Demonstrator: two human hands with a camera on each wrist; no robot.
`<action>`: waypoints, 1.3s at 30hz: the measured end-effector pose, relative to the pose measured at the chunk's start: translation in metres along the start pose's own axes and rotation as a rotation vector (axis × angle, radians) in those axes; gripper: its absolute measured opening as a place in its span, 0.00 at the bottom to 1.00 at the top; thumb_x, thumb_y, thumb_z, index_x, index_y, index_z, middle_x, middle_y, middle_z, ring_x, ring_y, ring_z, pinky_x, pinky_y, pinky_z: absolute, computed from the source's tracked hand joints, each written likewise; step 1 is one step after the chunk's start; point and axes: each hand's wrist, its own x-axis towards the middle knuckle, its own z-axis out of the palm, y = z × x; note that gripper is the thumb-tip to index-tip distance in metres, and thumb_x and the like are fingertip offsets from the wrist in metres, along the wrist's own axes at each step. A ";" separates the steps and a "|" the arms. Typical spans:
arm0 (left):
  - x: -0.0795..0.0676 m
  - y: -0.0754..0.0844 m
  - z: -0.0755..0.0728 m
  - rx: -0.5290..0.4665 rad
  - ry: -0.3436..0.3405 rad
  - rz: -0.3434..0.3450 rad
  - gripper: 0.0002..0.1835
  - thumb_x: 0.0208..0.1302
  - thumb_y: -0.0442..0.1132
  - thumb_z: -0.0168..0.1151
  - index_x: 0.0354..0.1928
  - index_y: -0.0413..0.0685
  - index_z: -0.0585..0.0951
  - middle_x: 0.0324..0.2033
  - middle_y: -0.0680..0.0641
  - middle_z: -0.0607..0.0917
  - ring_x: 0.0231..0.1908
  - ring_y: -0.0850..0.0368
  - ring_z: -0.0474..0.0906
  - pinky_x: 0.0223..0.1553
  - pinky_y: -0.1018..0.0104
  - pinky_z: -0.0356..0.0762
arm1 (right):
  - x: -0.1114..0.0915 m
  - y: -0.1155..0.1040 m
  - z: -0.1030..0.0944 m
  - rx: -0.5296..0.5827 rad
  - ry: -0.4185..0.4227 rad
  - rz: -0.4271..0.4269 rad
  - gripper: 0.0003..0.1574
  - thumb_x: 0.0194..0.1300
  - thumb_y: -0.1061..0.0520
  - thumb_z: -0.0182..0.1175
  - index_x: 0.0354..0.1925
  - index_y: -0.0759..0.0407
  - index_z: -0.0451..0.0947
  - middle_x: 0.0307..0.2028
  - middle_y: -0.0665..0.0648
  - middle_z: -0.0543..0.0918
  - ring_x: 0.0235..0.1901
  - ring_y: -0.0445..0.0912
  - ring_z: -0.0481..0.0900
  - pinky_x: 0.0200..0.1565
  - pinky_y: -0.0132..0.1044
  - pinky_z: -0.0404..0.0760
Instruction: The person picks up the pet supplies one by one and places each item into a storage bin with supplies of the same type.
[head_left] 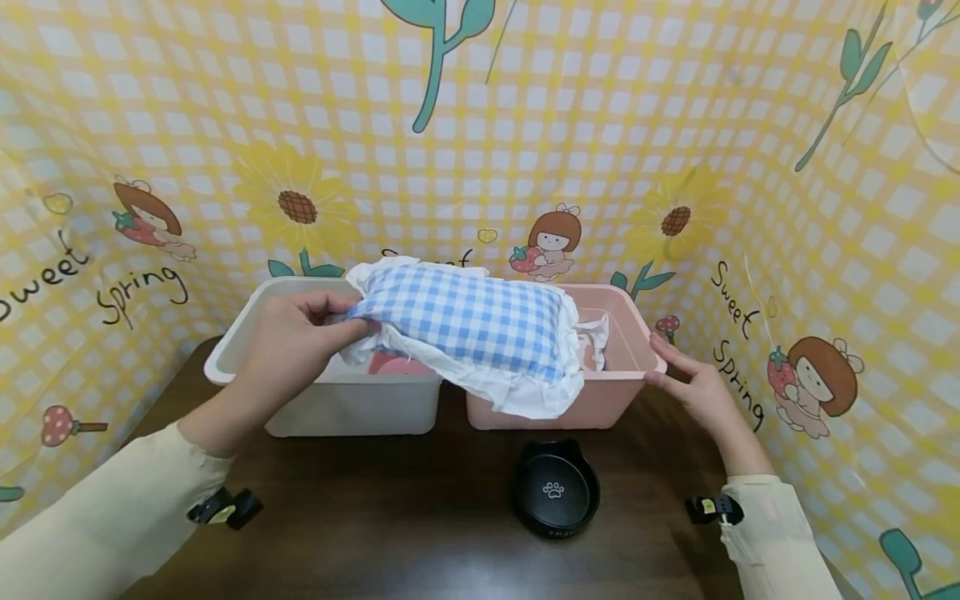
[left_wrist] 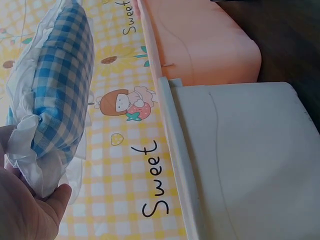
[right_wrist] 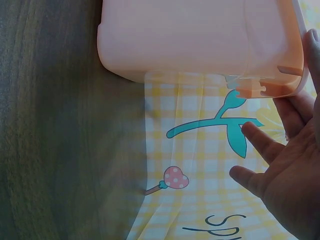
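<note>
A blue-and-white gingham cushion (head_left: 465, 317) with a white ruffled edge is held up above the two bins. At its left end my left hand (head_left: 300, 329) pinches the ruffle between thumb and fingers; the left wrist view shows the cushion (left_wrist: 62, 75) hanging tilted from that grip. My right hand (head_left: 701, 392) has its thumb and fingers at the right rim corner of the pink bin (head_left: 555, 410). In the right wrist view the lower fingers (right_wrist: 262, 142) of that hand stretch out, apart from the bin. A white ruffled piece (head_left: 597, 340) shows inside the pink bin, partly behind the cushion.
To the left of the pink bin stands a white bin (head_left: 352, 408) with something pink (head_left: 397, 364) inside. Nearer on the dark wooden table (head_left: 390, 508) sits a black bowl (head_left: 555, 489) with a paw print. Yellow checked cloth (head_left: 450, 183) hangs behind and at both sides.
</note>
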 end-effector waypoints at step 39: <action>0.057 0.008 0.076 -0.168 0.027 0.038 0.11 0.47 0.45 0.77 0.28 0.46 0.87 0.27 0.49 0.88 0.27 0.59 0.83 0.25 0.69 0.80 | -0.001 0.003 0.001 -0.019 0.010 -0.024 0.38 0.60 0.41 0.65 0.67 0.34 0.65 0.70 0.44 0.62 0.72 0.51 0.56 0.68 0.59 0.56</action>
